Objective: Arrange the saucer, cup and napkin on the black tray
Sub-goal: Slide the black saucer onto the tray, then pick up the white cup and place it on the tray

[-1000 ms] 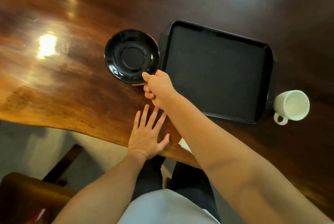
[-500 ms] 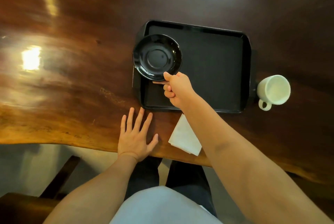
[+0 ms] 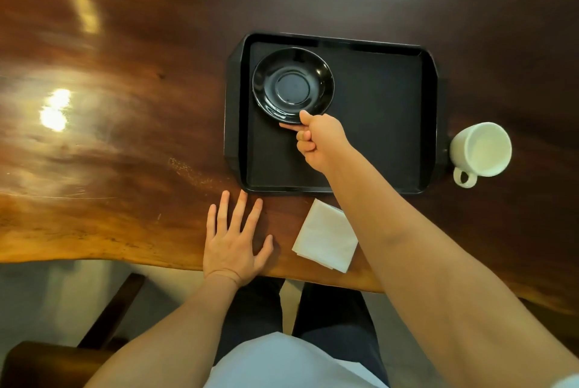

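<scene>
Your right hand (image 3: 319,140) pinches the saucer (image 3: 293,85) rim at 6 o'clock, keeping it level over the black tray (image 3: 376,143) at its 10 o'clock corner. Your left hand (image 3: 233,243) lies open and empty, bracing on the tabletop (image 3: 125,136).

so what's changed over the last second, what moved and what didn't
The right hand carried the black saucer rightward, from the table beside the black tray to over the tray's far left corner, and still pinches its near rim. The left hand stayed flat on the table, the white cup stayed right of the tray, and the napkin stayed at the table edge.
</scene>
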`<control>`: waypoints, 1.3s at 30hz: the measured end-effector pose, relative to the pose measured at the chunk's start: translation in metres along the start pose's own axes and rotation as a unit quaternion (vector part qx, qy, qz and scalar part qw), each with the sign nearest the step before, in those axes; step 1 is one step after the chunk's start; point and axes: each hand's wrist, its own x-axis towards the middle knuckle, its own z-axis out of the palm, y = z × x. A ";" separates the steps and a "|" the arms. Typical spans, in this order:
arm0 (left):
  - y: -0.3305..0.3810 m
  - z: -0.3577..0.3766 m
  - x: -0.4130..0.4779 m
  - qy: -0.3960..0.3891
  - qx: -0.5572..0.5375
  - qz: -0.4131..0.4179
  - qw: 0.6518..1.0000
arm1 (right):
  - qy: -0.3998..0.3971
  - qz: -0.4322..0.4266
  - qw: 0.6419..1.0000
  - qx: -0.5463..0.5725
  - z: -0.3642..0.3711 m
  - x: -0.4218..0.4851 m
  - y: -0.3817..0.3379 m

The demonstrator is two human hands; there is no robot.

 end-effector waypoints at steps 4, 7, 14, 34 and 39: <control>0.000 0.000 0.000 0.000 0.004 0.000 1.000 | -0.011 0.009 1.000 0.013 0.003 0.006 -0.004; 0.000 0.000 0.001 0.003 0.004 0.000 1.000 | -0.016 0.017 1.000 0.012 0.006 0.007 -0.005; -0.001 0.003 0.001 0.004 0.007 0.002 1.000 | 0.015 0.023 0.999 -0.023 0.003 0.007 -0.001; 0.001 0.003 0.001 0.017 0.027 -0.003 0.999 | 0.327 -0.112 0.937 0.047 -0.174 -0.081 0.017; 0.003 0.004 0.000 0.022 0.023 -0.008 0.999 | 0.371 -0.122 0.912 0.123 -0.201 -0.089 0.003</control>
